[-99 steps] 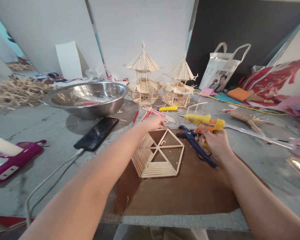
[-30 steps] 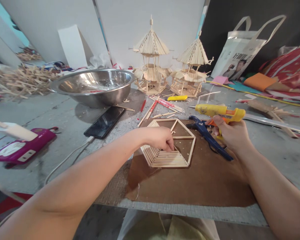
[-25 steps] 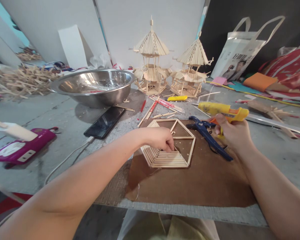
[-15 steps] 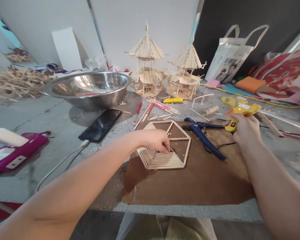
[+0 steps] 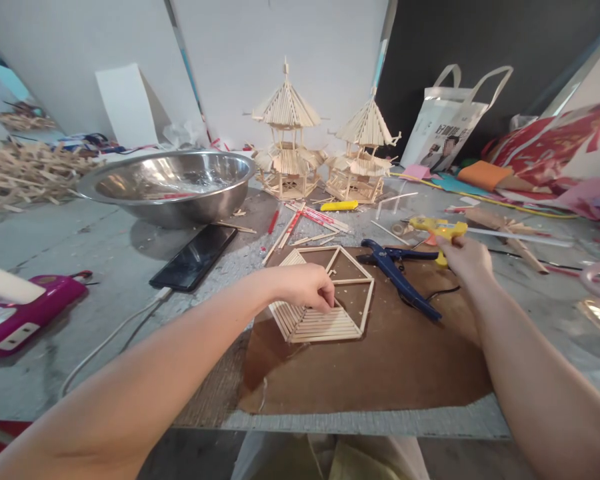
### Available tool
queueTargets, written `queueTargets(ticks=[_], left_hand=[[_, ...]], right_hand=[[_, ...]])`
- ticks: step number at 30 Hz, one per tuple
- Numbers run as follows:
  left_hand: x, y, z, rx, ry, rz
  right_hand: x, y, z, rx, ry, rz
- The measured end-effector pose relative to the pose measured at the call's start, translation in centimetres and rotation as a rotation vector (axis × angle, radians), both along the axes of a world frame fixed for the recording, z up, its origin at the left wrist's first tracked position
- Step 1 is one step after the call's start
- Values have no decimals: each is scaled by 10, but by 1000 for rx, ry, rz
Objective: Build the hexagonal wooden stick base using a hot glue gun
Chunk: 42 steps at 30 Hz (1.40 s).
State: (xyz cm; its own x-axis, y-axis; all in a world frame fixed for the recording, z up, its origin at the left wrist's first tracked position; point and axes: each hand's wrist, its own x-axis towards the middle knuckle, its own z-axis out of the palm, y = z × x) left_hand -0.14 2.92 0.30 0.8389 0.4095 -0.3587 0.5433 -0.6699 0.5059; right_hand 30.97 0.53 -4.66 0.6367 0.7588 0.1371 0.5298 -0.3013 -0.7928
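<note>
My left hand (image 5: 313, 287) is closed in a pinch at the inner edge of a hexagonal frame of thin wooden sticks (image 5: 325, 330). Whatever lies between its fingertips is hidden. Rows of sticks fill the frame's near and left sections, while the far and right ones show only outer bars and spokes. My right hand (image 5: 467, 260) grips a yellow hot glue gun (image 5: 443, 231), its nozzle pointing left, above the far right of the brown board (image 5: 370, 377). Blue-handled cutters (image 5: 400, 277) lie between the frame and my right hand.
Two stick pagodas (image 5: 287, 153) stand at the back. To the left are a steel bowl (image 5: 230, 193), a phone (image 5: 195, 257) on a cable and a purple power strip (image 5: 45, 310). Loose sticks (image 5: 310, 220) and a yellow cutter knife (image 5: 339, 206) lie beyond the frame.
My right hand has brought the glue gun leftward, closer to the cutters and the frame. My left hand stays pinched at nearly the same spot on the frame. The view has shifted slightly.
</note>
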Motion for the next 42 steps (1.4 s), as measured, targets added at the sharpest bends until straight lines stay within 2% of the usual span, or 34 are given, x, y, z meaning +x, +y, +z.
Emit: queueTargets(ticks=[4, 6, 8, 11, 20, 25, 29, 30, 32, 34, 36, 39, 42], left_hand=[[0, -1, 1, 14, 13, 8], [0, -2, 2, 16, 12, 28], [0, -3, 3, 26, 5, 51], [0, -3, 2, 48, -24, 89], [-1, -1, -2, 62, -121, 137], [0, -2, -1, 81, -137, 157], [1, -2, 1, 92, -173, 181], [1, -2, 1, 95, -188, 191], [1, -2, 3, 110, -220, 221], [1, -2, 6, 131, -243, 260], [1, -2, 8, 146, -257, 296], [2, -2, 11, 161, -282, 321], [4, -2, 13, 194, -320, 349]], right_hand=[[1, 2, 0, -229, -199, -98], [1, 4, -2, -331, -321, -48], [0, 6, -5, -368, -428, 9], [-1, 7, -9, -345, -489, -15], [3, 4, -13, -300, -439, -281], [6, 4, -17, -340, -426, -288], [-6, 1, -7, -235, -565, -313], [-12, 0, -2, -186, -615, -265], [-26, -3, 8, -120, -659, -20], [-40, -8, 16, -248, -624, 313], [-51, -14, 21, -436, -647, 490], [-59, -22, 23, -553, -735, 549], [-59, -25, 23, -569, -745, 582]])
